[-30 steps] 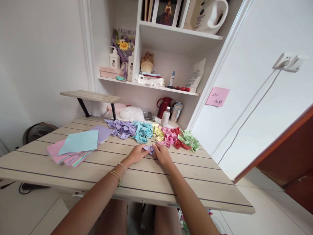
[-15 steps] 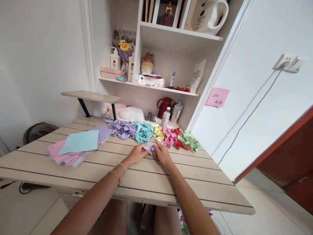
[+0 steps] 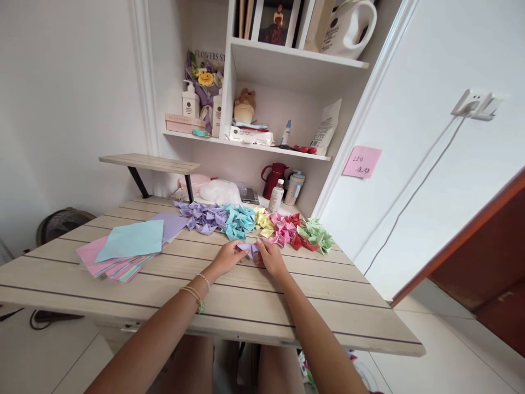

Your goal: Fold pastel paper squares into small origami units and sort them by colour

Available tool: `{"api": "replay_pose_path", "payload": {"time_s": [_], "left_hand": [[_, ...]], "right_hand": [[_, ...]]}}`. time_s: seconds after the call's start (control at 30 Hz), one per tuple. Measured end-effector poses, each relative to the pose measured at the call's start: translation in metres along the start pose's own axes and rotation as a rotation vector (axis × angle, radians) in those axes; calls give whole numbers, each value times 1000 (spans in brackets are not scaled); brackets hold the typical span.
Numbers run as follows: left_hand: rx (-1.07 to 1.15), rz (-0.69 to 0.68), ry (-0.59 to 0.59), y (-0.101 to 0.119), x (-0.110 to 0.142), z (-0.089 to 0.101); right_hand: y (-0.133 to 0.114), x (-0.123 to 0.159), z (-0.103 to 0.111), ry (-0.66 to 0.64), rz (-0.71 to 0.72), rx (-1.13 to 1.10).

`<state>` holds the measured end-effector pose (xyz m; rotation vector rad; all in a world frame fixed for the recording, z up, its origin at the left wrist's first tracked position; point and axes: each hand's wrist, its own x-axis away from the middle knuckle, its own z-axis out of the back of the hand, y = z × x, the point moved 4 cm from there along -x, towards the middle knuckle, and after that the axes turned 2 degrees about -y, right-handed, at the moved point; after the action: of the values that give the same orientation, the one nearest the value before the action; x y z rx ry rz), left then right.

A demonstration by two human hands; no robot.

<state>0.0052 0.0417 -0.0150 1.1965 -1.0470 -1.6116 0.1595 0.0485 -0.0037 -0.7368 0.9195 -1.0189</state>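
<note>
Between my two hands is a small folded purple paper (image 3: 248, 250), shaped much like the paper boats behind it. My left hand (image 3: 228, 257) pinches its left end, and my right hand (image 3: 270, 257) grips its right end; the fingertips partly cover it. Just beyond my hands lie heaps of folded paper boats in purple (image 3: 205, 218), blue (image 3: 238, 220), yellow (image 3: 263, 220), pink (image 3: 283, 229), red (image 3: 305, 242) and light green (image 3: 318, 235). To the left rests a fanned stack of coloured paper sheets (image 3: 131, 241), a light blue one on top.
A small raised wooden shelf (image 3: 150, 162) stands at the table's back left. Behind the heaps are a clear bottle (image 3: 276, 197), a red jug (image 3: 274, 180), a tumbler (image 3: 294, 187) and a white plastic bag (image 3: 221, 191). A pink note (image 3: 362, 162) sticks to the right wall.
Both hands stay in nearly the same place on the purple paper. A little more of it shows between the fingers. The whole view has shifted slightly.
</note>
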Motion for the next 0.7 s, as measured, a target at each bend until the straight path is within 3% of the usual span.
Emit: {"api": "replay_pose_path", "payload": {"time_s": [0.27,0.53,0.7], "left_hand": [[118,58,41,6,-2,4],[207,59,53,6,-2,6],[186,77,99,4,-2,6]], "right_hand": [[-2,-1,3,5,1,-103],[-2,0,-3,-27,-102,-319],[-7,1,1,-19,-6,-238]]}}
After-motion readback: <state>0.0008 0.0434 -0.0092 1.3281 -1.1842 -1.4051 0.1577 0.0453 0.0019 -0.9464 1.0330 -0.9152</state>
